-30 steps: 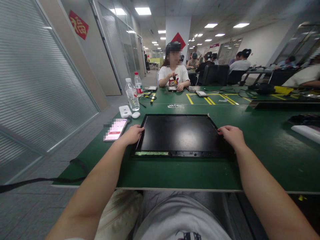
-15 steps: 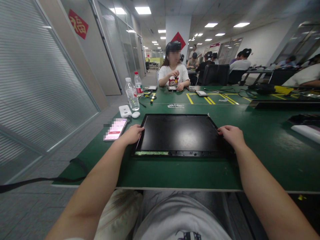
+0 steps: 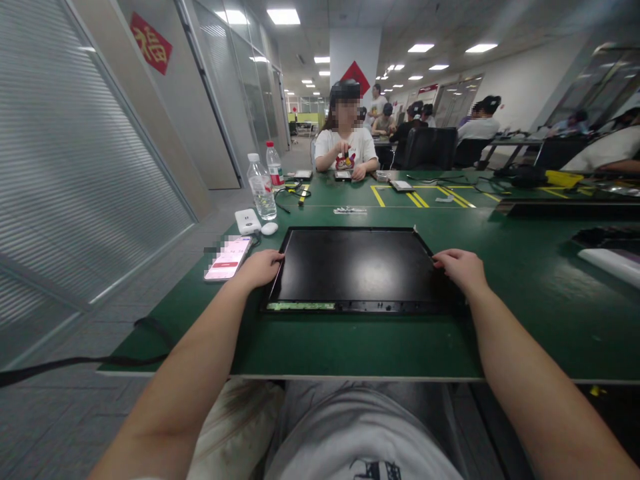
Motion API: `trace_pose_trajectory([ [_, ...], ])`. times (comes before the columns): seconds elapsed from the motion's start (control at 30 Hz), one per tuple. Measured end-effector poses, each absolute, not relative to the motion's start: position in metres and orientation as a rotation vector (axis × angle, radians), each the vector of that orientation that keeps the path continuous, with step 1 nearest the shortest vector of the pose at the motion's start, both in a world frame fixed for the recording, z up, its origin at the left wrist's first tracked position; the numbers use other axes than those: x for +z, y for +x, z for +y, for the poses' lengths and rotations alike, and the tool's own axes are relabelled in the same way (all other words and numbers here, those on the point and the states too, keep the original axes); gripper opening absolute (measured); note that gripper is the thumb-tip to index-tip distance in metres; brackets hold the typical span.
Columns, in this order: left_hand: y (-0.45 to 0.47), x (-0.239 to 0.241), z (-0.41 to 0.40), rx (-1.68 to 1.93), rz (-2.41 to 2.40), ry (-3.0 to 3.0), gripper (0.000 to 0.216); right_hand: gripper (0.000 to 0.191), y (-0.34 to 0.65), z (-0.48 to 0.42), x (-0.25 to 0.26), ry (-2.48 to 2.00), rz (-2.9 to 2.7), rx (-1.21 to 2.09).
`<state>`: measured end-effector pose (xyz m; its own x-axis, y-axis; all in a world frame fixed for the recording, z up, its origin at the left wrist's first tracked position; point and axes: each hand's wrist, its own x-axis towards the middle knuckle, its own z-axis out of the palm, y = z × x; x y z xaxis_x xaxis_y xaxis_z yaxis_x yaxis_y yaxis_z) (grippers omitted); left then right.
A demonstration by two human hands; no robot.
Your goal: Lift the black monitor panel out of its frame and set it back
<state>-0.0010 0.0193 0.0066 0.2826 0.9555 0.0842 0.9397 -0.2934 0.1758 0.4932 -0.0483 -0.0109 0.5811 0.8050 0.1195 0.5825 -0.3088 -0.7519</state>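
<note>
A flat black screen panel [image 3: 355,267] lies on the green table [image 3: 350,343] in front of me, a thin green circuit strip along its near left edge. My left hand [image 3: 260,267] grips the panel's left edge, fingers curled over it. My right hand [image 3: 460,268] holds the right edge in the same way, fingers bent down onto the frame. Both forearms reach in from the bottom corners.
A phone [image 3: 227,259] with a lit screen lies left of the panel. Behind it are a white charger [image 3: 248,221], a white mouse [image 3: 269,229] and two water bottles [image 3: 261,188]. A person [image 3: 346,143] sits across the table; several others work at the back right.
Both hands stay on the panel's edges. The view has shifted slightly, otherwise nothing has visibly moved.
</note>
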Motion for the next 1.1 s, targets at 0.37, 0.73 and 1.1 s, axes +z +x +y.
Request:
trace_pose_trajectory([
  [0.37,0.001,0.009,0.018,0.266,1.807,2.446,0.048,0.023,0.494,-0.048,-0.012,-1.997,-1.097,0.342],
  [0.73,0.000,0.005,0.020,0.334,1.810,2.404,0.057,0.032,0.502,-0.045,-0.018,-1.906,-0.996,0.367],
  [1.1,-0.003,-0.001,0.026,0.182,1.933,2.412,0.047,0.022,0.497,-0.042,-0.019,-2.010,-1.098,0.343],
])
